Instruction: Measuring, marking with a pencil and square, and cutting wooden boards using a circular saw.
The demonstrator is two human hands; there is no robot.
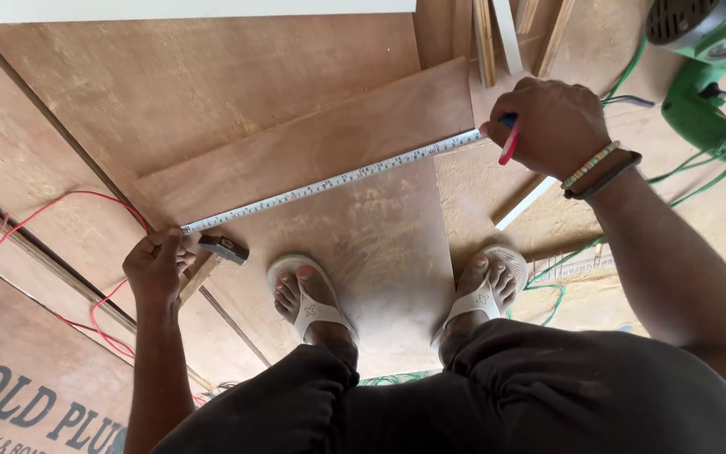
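A white measuring tape lies stretched across a long plywood strip on the floor. My left hand pins the tape's end at the strip's near left corner. My right hand presses the tape's other end at the strip's right end and grips a red and blue pen. A hammer lies just right of my left hand. My feet in white sandals stand on a plywood sheet below the tape.
A green power tool with green cable sits at the upper right. A red wire loops along the floor at left. Thin wood battens lie at the top. Large plywood boards cover the dusty floor.
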